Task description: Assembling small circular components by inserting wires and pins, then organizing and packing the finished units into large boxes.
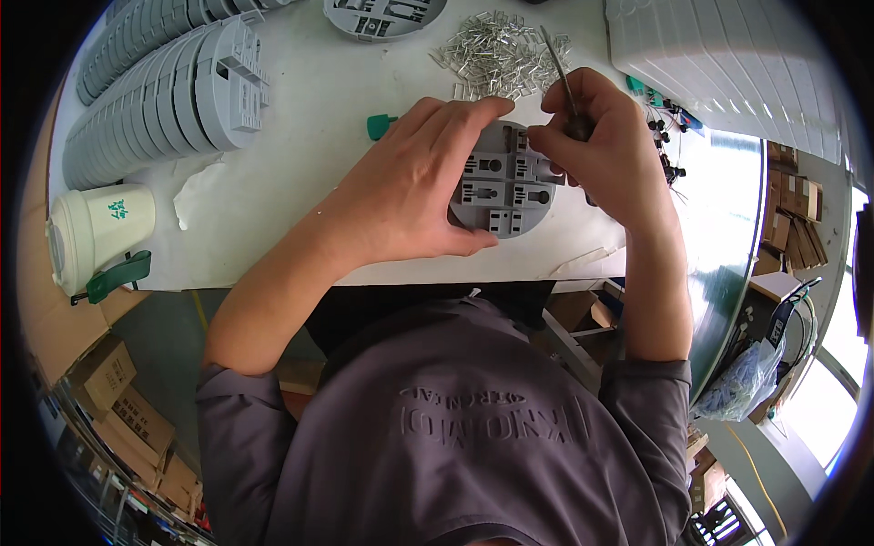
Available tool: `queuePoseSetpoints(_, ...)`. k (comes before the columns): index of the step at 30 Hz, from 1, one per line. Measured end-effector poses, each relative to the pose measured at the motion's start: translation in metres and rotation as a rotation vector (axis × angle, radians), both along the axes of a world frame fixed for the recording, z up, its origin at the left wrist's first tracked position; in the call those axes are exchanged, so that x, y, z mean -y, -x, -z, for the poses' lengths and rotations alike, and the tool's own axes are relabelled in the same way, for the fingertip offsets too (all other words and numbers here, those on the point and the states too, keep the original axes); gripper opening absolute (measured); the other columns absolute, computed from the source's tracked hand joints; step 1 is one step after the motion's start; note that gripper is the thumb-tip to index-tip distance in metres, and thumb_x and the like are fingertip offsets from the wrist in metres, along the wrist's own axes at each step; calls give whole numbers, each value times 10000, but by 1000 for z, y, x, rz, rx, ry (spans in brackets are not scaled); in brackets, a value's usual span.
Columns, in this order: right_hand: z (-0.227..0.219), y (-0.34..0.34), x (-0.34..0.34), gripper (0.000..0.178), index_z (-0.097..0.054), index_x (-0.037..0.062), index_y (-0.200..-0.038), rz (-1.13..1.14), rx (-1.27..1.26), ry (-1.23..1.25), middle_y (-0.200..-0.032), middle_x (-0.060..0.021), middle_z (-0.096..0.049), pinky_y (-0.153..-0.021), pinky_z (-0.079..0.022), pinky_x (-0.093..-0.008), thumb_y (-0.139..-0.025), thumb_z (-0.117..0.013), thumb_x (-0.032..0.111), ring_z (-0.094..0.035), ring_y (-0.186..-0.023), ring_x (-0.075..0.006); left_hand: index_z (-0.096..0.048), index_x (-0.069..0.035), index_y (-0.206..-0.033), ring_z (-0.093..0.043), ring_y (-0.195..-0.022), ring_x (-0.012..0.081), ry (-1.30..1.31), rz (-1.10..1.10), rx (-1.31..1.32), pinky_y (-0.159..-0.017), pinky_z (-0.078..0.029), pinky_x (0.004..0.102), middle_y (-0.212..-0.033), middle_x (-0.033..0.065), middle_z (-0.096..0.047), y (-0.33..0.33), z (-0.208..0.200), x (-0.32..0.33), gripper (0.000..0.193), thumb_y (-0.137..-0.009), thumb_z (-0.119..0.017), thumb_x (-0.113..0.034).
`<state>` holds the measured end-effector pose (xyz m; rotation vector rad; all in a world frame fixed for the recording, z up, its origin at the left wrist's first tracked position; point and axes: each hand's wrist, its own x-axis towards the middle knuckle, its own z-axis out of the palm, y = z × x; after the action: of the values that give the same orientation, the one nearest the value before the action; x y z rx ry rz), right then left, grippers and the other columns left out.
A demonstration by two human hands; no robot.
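Note:
A round grey plastic base [506,193] with slots and raised blocks lies on the white table in front of me. My left hand [414,187] curves round its left side, thumb at the near rim and fingers at the far rim. My right hand [608,150] is closed round a thin metal rod tool [556,65], probably a screwdriver, which points up and away from the base. The fingertips of that hand touch the base's right edge; whether they also pinch a small part is hidden. Beyond both hands lies a pile of small silvery metal clips [496,56].
Stacked grey round bases [173,91] stand at the far left, and another base [382,18] lies at the back. A lidded cream cup [105,232] with a green strap sits at left. White stacked trays [728,64] and small black parts [669,146] are at right.

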<state>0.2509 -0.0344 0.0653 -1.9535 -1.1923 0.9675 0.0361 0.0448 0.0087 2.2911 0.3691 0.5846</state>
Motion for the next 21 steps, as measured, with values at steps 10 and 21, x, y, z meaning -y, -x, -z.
queuePoseSetpoints(10, -7, 10, -3, 257, -697, 5, -1050, -127, 290, -30, -792, -98, -711, -611, -508, -311, -805, -751, 61, -632, -664, -161, -448, -67, -1542, -595, -1202, 324, 35, -21, -16, -1072, -502, 426, -1405, 97, -633, 0, 5, 2, 1087, -572, -933, -149)
queuePoseSetpoints(21, -9, -6, 14, 168, -701, 0, -1111, 36, -76, -11, -742, -47, -673, -491, -384, -227, -1021, -695, 143, -534, -530, -97, -499, -138, -1510, -605, -1128, 290, -123, 31, -20, -1042, -494, 392, -1356, 96, -614, -1, 3, -2, 973, -633, -904, -250)
